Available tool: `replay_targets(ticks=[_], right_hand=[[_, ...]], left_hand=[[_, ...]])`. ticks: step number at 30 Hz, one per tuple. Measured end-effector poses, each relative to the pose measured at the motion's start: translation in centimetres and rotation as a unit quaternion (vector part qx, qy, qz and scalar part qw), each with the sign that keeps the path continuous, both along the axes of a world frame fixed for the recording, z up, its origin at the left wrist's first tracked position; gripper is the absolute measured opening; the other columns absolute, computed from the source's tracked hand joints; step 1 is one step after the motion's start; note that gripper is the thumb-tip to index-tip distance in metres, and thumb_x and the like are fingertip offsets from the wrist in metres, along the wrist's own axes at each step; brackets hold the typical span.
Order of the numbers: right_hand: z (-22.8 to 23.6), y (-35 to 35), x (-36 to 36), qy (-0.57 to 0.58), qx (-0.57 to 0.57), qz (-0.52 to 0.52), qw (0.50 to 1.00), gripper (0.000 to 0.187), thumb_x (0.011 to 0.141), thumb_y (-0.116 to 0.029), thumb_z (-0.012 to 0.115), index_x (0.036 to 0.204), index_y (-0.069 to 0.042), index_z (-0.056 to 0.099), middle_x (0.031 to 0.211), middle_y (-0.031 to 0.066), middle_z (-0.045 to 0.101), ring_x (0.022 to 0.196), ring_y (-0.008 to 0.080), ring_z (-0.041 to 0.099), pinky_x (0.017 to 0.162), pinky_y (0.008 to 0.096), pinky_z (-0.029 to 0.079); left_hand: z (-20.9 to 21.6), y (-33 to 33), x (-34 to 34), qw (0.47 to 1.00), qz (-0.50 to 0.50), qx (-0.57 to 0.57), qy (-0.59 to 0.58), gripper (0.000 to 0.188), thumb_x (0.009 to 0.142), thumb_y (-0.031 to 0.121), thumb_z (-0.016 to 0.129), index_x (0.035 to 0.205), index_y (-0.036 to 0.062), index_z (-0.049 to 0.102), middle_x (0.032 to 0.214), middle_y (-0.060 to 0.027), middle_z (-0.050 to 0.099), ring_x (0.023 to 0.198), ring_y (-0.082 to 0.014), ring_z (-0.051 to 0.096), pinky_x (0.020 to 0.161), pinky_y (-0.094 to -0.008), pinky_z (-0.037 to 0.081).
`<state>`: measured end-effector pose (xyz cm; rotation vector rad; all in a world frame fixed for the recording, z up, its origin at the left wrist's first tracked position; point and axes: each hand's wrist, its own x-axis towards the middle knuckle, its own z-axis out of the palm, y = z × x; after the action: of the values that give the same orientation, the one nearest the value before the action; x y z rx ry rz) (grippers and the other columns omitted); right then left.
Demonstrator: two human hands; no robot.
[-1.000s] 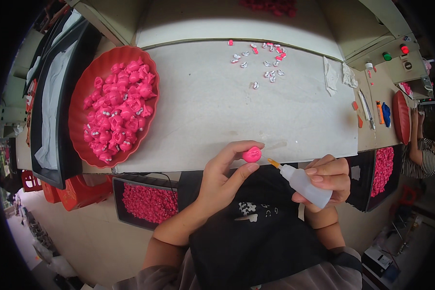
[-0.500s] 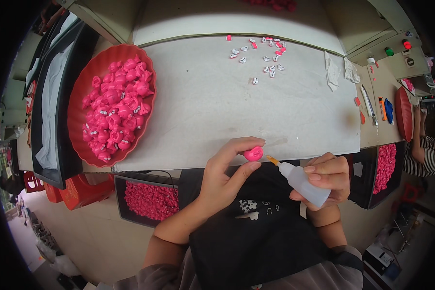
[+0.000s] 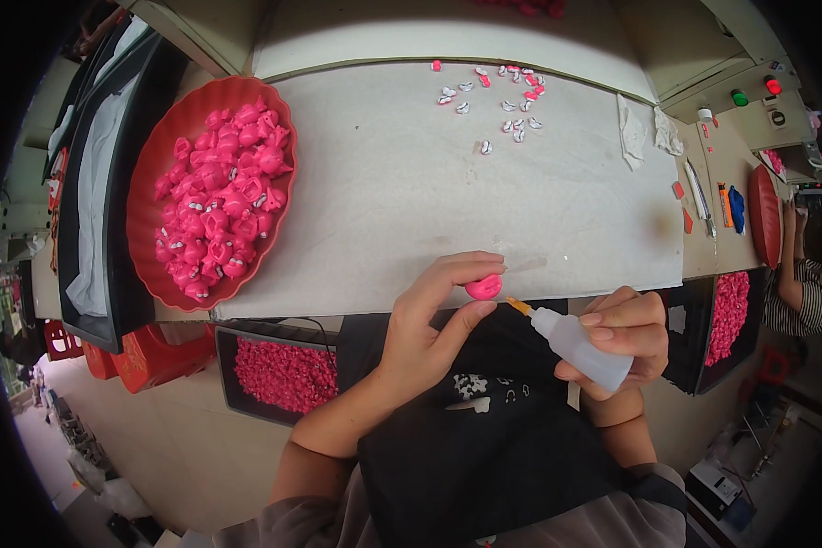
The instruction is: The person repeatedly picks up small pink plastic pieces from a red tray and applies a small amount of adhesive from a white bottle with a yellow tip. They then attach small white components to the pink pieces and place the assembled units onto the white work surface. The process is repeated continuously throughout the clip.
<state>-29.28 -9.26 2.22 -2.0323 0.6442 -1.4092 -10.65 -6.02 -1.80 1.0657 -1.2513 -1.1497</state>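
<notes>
Between the thumb and fingers of my left hand (image 3: pixel 436 315) is a small round pink plastic part (image 3: pixel 483 287), held just over the table's near edge. My right hand (image 3: pixel 626 340) grips a translucent white squeeze bottle (image 3: pixel 583 350), tilted so its amber nozzle tip (image 3: pixel 519 305) points up and left toward the pink part. A small gap separates the tip from the part. Toward the far side of the table lie several small white-and-pink pieces (image 3: pixel 510 107). A red scalloped bowl (image 3: pixel 141 260) on the left is heaped with pink plastic figure parts (image 3: pixel 224 196).
Beneath the table's left side, a dark crate (image 3: pixel 231 391) holds many pink pieces; another dark bin (image 3: pixel 708 352) of them stands at right. Crumpled white tissue (image 3: pixel 630 132) lies at the far right. Tweezers (image 3: pixel 700 194) and an orange tube (image 3: pixel 724 205) rest beyond the white sheet (image 3: pixel 384 192).
The pink part has turned slightly in my left fingers, so its hollow shows less. My right hand and the bottle have shifted a little to the right.
</notes>
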Motion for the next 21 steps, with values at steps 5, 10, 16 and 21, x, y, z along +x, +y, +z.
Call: replay_targets(ticks=[5, 10, 16, 21], right_hand=[[-0.2, 0.0, 0.1, 0.008, -0.002, 0.007, 1.000, 0.049, 0.051, -0.013, 0.086, 0.090, -0.007, 0.057, 0.084, 0.0075, 0.057, 0.065, 0.0147, 0.058, 0.052, 0.0250, 0.046], [-0.2, -0.4, -0.2, 0.012, 0.004, 0.029, 1.000, 0.045, 0.053, -0.011, 0.085, 0.088, -0.006, 0.057, 0.083, 0.0081, 0.057, 0.066, 0.0151, 0.058, 0.053, 0.0246, 0.046], [-0.6, -5.6, -2.2, -0.083, 0.121, 0.030, 0.989, 0.036, 0.065, 0.001, 0.072, 0.095, 0.000, 0.052, 0.094, 0.0111, 0.052, 0.080, 0.0167, 0.057, 0.060, 0.0275, 0.050], [-1.7, -12.8, -2.4, 0.080, 0.295, -0.006, 0.952, 0.031, 0.071, 0.004, 0.056, 0.101, -0.001, 0.047, 0.091, 0.0081, 0.048, 0.084, 0.0190, 0.058, 0.070, 0.0283, 0.051]], left_hand=[[0.1, 0.0, 0.0, 1.000, -0.007, 0.002, 0.006, 0.028, 0.078, 0.000, 0.059, 0.106, 0.0006, 0.057, 0.109, -0.0139, 0.057, 0.101, -0.0233, 0.055, 0.086, -0.0302, 0.042], [-0.3, 0.0, 0.1, 0.999, -0.010, 0.020, 0.024, 0.027, 0.079, 0.000, 0.058, 0.106, 0.0008, 0.056, 0.110, -0.0125, 0.056, 0.101, -0.0207, 0.054, 0.087, -0.0297, 0.041], [0.3, -0.4, 1.6, 0.982, -0.007, 0.104, 0.159, 0.028, 0.082, 0.000, 0.054, 0.109, -0.0027, 0.051, 0.112, -0.0120, 0.055, 0.105, -0.0180, 0.050, 0.093, -0.0306, 0.037], [0.0, -0.9, 2.2, 0.981, 0.005, 0.109, 0.163, 0.027, 0.082, 0.002, 0.055, 0.109, -0.0028, 0.051, 0.112, -0.0120, 0.055, 0.104, -0.0181, 0.050, 0.092, -0.0314, 0.038]])
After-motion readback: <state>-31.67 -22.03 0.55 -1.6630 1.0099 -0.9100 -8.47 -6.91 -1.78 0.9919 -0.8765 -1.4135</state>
